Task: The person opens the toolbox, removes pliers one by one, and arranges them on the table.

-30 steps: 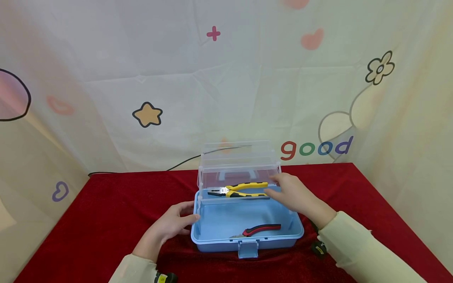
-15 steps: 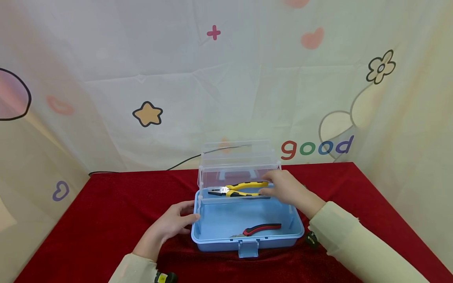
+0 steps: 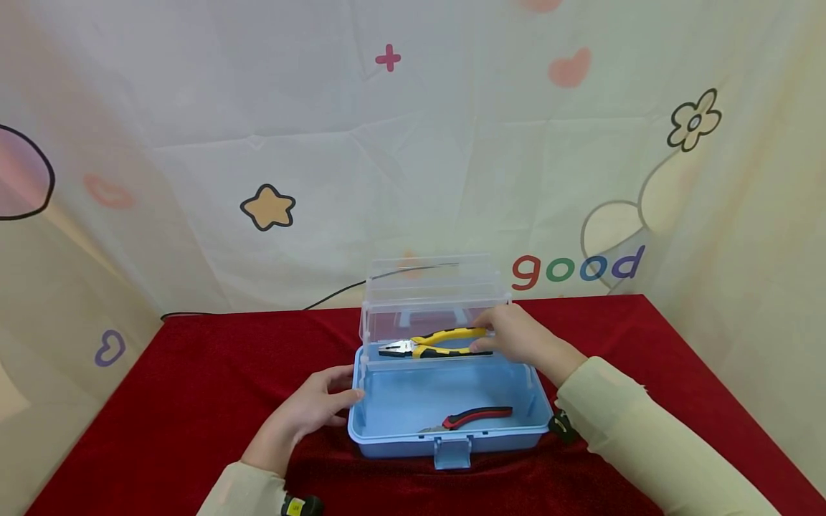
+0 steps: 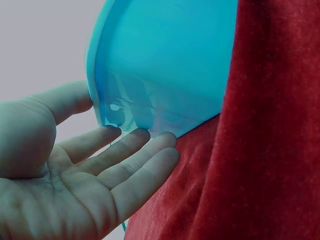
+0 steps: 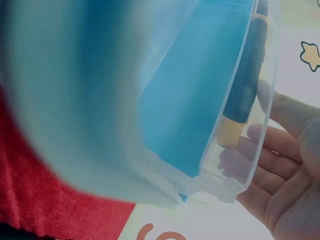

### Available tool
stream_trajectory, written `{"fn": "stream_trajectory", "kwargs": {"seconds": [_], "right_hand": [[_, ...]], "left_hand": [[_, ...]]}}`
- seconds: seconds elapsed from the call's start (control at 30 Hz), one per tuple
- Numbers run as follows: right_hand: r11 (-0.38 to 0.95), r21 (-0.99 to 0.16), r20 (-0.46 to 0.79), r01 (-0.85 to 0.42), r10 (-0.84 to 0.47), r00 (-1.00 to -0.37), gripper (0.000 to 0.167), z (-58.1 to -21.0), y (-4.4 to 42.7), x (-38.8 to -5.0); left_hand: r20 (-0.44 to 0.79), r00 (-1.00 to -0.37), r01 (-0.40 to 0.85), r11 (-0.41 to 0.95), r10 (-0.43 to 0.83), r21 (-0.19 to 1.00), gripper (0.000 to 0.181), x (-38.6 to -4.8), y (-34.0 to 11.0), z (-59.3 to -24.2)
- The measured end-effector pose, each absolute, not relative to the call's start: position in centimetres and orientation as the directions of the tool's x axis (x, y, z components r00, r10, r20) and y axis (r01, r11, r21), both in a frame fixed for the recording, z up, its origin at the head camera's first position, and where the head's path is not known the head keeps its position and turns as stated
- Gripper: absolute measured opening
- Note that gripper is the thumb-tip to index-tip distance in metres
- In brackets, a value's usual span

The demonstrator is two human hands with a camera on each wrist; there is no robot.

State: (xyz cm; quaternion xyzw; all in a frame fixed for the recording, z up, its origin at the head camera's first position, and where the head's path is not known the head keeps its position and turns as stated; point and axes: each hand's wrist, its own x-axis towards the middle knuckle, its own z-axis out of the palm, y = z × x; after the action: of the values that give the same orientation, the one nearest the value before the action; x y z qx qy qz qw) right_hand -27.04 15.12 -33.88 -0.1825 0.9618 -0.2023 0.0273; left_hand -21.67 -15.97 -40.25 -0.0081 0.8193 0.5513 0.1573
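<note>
A light blue toolbox [image 3: 452, 448] has its clear lid raised, with a clear tray [image 3: 381, 364] lifted over the back. Yellow-and-black combination pliers [image 3: 445, 335] lie in that tray, their metal nose toward the left. My right hand [image 3: 516, 337] pinches the handles at their right end between thumb and fingers; in the right wrist view, the clear tray wall stands in front of some fingers [image 5: 260, 160]. Red-and-black pliers [image 3: 479, 416] lie at the front of the toolbox. My left hand [image 3: 316, 401] touches the toolbox's left rim and side with thumb and fairly straight fingers [image 4: 145, 170].
The toolbox stands on a red cloth [image 3: 239, 358] covering the table. A patterned white curtain [image 3: 323, 172] hangs behind and at both sides. A black cable [image 3: 335, 295] runs along the back edge. The latch [image 3: 452, 454] hangs down in front.
My right hand has moved left and slightly away from me onto the combination pliers' handles. The lower handle now lies closer to the upper one. My left hand has stayed in place.
</note>
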Motion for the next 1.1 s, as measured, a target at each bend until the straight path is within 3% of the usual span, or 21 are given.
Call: {"fn": "stream_trajectory", "kwargs": {"seconds": [0.37,0.73,1.1], "right_hand": [[0.857,-0.377,-0.046,-0.351,-0.396,-0.917,0.038,-33.8,14.9,-27.9],[0.896,-0.254,-0.182,-0.364,-0.414,-0.892,0.044,-32.9,14.2,-28.4],[0.88,-0.179,-0.161,-0.439,-0.467,-0.869,0.052,-33.1,13.9,-28.3]], "left_hand": [[-0.265,-0.95,-0.186,0.381,0.166,0.906,0.053,-21.7,-16.1,-40.3],[-0.267,-0.947,-0.187,0.366,0.18,0.911,0.052,-21.7,-16.0,-40.4],[-0.268,-0.948,-0.189,0.37,0.174,0.91,0.053,-21.6,-16.1,-40.4]]}}
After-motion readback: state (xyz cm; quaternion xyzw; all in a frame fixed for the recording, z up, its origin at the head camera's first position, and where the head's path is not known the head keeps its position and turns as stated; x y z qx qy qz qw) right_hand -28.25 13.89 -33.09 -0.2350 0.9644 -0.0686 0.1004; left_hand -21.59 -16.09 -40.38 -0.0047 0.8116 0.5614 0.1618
